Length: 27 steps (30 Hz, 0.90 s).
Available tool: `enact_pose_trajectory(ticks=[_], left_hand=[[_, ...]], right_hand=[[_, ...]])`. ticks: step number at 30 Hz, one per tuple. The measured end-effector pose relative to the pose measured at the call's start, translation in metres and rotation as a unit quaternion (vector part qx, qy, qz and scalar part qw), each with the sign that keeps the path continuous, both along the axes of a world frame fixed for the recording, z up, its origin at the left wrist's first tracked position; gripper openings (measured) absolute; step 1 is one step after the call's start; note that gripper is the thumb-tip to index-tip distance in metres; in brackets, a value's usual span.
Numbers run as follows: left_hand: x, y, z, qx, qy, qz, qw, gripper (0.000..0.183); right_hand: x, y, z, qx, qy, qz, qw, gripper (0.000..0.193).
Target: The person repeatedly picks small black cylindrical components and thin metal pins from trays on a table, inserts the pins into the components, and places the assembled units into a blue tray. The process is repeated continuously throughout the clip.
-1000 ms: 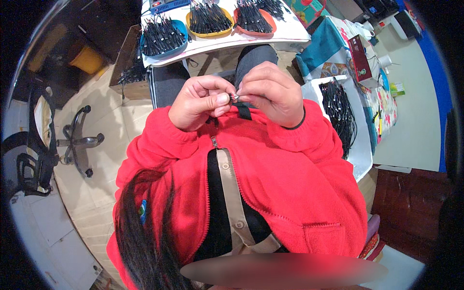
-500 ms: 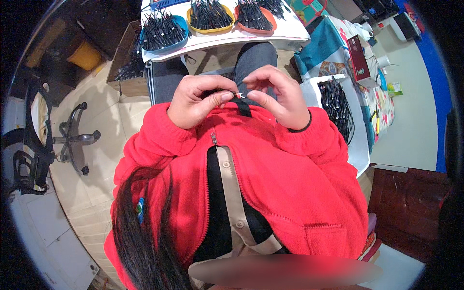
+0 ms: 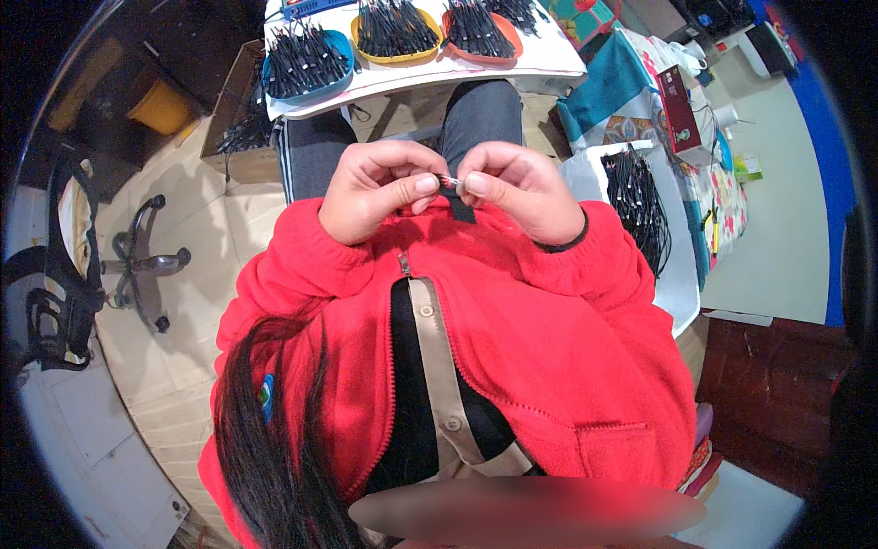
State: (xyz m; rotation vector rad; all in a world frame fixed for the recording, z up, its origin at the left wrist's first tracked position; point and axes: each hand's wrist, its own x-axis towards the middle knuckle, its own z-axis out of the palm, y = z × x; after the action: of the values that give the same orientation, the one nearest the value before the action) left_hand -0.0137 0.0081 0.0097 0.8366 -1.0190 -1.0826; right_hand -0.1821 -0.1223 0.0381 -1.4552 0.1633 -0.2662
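In front of my red jacket, both hands meet over my lap around one thin cable [image 3: 446, 180]. My left hand [image 3: 380, 189] pinches its dark part between thumb and fingers, and red and white wire ends stick out toward the right. Thumb and forefinger of my right hand [image 3: 519, 189] are closed on the pale ends of those wires. The fingertips of the two hands are almost touching. A black strap [image 3: 460, 207] hangs just below them. The rest of the cable is hidden by my left hand.
On the white table [image 3: 412, 83] ahead stand a blue tray [image 3: 311, 98], a yellow tray [image 3: 400, 58] and an orange tray [image 3: 482, 59], all holding black cables. More cables [image 3: 637, 206] lie in a white bin [image 3: 682, 302] at right. A cardboard box [image 3: 251, 165] stands at left.
My right hand has moved in slightly to the left, and its thumb and fingers, apart before, have closed on the wire ends. My left hand keeps its pinch.
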Motion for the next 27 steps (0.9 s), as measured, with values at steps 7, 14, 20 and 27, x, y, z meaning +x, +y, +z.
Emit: enact_pose_trajectory(ticks=[7, 14, 20, 27], left_hand=[[-0.001, -0.011, -0.005, 0.038, 0.237, -0.126, 0.963, 0.015], [0.004, -0.018, -0.004, 0.067, 0.253, -0.144, 0.954, 0.017], [0.021, -0.024, 0.003, 0.061, 0.126, -0.038, 0.989, 0.016], [0.045, -0.046, 0.005, 0.104, 0.129, -0.029, 0.986, 0.018]], right_hand=[[0.018, -0.017, 0.012, -0.462, -0.264, -0.093, 0.842, 0.024], [0.029, -0.014, -0.002, -0.439, -0.254, -0.141, 0.85, 0.016], [0.046, -0.027, -0.009, -0.314, -0.197, -0.106, 0.923, 0.016], [0.073, -0.055, -0.005, -0.364, -0.207, -0.105, 0.902, 0.01]])
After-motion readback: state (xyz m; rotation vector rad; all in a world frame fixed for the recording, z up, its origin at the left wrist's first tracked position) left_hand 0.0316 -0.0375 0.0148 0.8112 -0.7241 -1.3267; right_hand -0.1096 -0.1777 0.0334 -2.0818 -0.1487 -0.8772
